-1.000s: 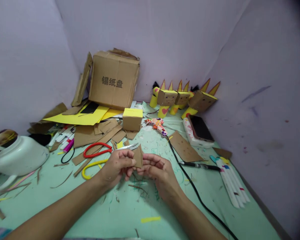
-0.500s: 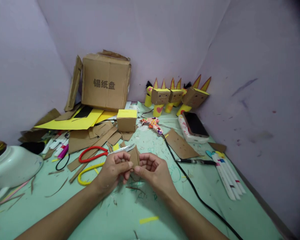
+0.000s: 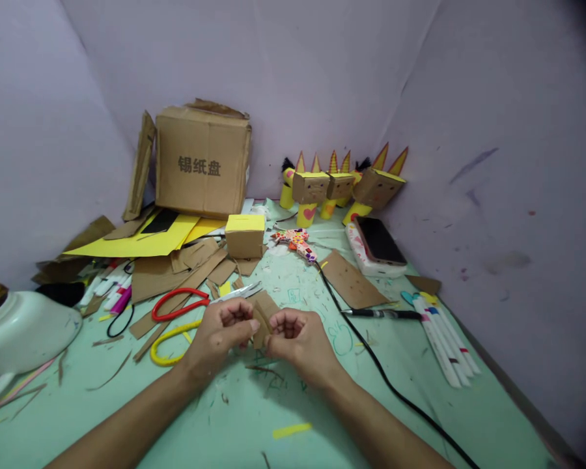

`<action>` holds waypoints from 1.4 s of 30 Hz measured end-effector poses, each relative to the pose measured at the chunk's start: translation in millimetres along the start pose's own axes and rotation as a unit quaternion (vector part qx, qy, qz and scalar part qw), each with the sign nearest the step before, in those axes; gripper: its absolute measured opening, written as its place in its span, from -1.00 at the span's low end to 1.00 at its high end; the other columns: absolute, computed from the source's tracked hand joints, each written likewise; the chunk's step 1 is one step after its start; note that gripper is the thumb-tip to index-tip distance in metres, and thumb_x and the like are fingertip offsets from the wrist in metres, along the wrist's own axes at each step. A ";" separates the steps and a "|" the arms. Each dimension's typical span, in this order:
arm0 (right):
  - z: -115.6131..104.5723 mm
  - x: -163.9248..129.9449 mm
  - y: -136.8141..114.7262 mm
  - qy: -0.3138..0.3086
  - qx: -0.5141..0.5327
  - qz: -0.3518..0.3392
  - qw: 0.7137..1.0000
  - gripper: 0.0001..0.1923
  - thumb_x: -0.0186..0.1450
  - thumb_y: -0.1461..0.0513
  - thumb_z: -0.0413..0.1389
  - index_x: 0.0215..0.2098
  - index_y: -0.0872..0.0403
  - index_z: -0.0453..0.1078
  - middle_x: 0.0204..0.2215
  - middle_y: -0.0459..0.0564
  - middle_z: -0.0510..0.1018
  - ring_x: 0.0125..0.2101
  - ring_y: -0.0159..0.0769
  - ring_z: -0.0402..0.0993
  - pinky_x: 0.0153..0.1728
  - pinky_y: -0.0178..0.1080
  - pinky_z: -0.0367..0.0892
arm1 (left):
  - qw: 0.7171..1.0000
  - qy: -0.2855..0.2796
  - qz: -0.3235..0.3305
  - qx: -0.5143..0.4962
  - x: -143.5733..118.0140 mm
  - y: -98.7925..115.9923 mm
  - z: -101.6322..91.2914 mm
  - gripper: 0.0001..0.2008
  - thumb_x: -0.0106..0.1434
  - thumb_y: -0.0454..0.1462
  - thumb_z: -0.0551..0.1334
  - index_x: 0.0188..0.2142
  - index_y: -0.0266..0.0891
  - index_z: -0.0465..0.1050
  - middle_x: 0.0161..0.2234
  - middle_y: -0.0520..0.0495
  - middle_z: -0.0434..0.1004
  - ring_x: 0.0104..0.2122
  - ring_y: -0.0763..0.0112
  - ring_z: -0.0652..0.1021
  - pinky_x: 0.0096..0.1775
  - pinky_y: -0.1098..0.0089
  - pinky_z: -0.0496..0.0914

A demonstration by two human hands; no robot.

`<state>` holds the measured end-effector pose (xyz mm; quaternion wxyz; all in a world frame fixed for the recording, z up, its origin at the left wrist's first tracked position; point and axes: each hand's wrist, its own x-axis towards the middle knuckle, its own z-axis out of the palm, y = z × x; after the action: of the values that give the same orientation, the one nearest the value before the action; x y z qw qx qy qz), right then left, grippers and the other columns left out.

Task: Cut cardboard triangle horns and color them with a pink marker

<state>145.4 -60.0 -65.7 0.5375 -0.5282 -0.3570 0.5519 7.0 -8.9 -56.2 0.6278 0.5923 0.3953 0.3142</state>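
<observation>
While both hands pinch the small cardboard piece (image 3: pixel 261 317), left hand (image 3: pixel 221 333) and right hand (image 3: pixel 297 335) seem mid-fold (scissors (image 3: pixel 195 301) lie just beyond); firmer creasing probably follows.

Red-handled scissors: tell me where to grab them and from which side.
Take the scissors by the red loop, probably coming from above on the left. They lie flat on the mat, handles pointing left, blades pointing right toward the left hand.

Cardboard piece (image 3: pixel 261 317): small, brown, folded, standing roughly upright at lower centre of frame, being pinched between two hands just above the green table.
</observation>
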 end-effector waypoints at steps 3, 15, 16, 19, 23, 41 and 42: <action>0.4 -0.1 1.5 -0.008 -0.008 0.004 1.000 -0.90 -0.21 0.37 0.14 -0.69 0.11 0.32 -0.75 -0.22 0.33 -0.69 -0.49 0.16 -0.63 -0.38 0.08 | 1.000 -0.005 -0.022 -0.011 0.6 -3.6 -1.1 -0.86 -0.07 -0.26 0.26 -0.56 -0.30 0.33 -0.67 0.08 0.29 -0.67 0.59 0.22 -0.63 0.52 0.07; 0.5 0.2 3.3 -0.014 0.003 0.001 1.000 -0.90 -0.22 0.39 0.11 -0.69 0.11 0.34 -0.75 -0.20 0.35 -0.68 -0.45 0.22 -0.62 -0.36 0.17 | 0.998 0.008 -0.016 -0.053 -3.6 -5.9 0.8 -0.86 -0.09 -0.29 0.28 -0.56 -0.29 0.34 -0.69 0.10 0.27 -0.67 0.59 0.24 -0.60 0.52 0.09; 0.4 0.2 3.4 -0.018 0.010 0.009 1.000 -0.90 -0.22 0.39 0.12 -0.69 0.11 0.34 -0.75 -0.21 0.35 -0.69 -0.45 0.22 -0.63 -0.36 0.19 | 0.998 0.014 -0.020 -0.059 -3.4 -6.2 1.3 -0.86 -0.10 -0.29 0.28 -0.58 -0.28 0.31 -0.71 0.12 0.25 -0.69 0.60 0.23 -0.61 0.53 0.08; 0.6 0.1 3.4 -0.031 0.043 0.044 0.998 -0.89 -0.23 0.38 0.15 -0.69 0.11 0.34 -0.76 -0.21 0.38 -0.71 -0.46 0.25 -0.64 -0.36 0.23 | 0.995 0.036 -0.042 -0.080 -2.2 -5.3 3.9 -0.81 -0.15 -0.30 0.28 -0.63 -0.26 0.24 -0.76 0.15 0.20 -0.74 0.63 0.18 -0.66 0.55 0.04; 1.8 -0.6 3.5 -0.033 0.078 0.071 0.994 -0.89 -0.22 0.38 0.17 -0.66 0.13 0.35 -0.77 -0.21 0.40 -0.74 -0.47 0.28 -0.67 -0.38 0.26 | 0.991 0.052 -0.069 -0.099 0.1 -2.5 7.0 -0.80 -0.19 -0.28 0.28 -0.66 -0.25 0.22 -0.81 0.16 0.18 -0.79 0.63 0.16 -0.73 0.56 0.00; 3.1 -0.2 8.6 -0.057 0.116 0.058 0.990 -0.73 -0.17 0.29 0.32 -0.53 0.14 0.35 -0.66 -0.15 0.49 -0.65 -0.46 0.36 -0.58 -0.36 0.36 | 0.986 0.083 -0.073 -0.125 0.1 -0.3 7.7 -0.78 -0.21 -0.29 0.29 -0.67 -0.27 0.22 -0.79 0.15 0.20 -0.77 0.66 0.18 -0.70 0.58 0.03; 3.0 -0.3 8.4 -0.058 0.116 0.059 0.990 -0.74 -0.17 0.29 0.32 -0.53 0.14 0.35 -0.66 -0.14 0.49 -0.65 -0.46 0.37 -0.58 -0.36 0.36 | 0.986 0.083 -0.072 -0.125 0.0 -0.1 7.6 -0.78 -0.21 -0.29 0.29 -0.67 -0.27 0.22 -0.79 0.15 0.21 -0.77 0.66 0.18 -0.70 0.58 0.03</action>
<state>140.7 -61.2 -73.1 0.5402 -0.4492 -0.2896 0.6500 13.7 -12.7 -56.5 0.6830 0.4511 0.4453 0.3628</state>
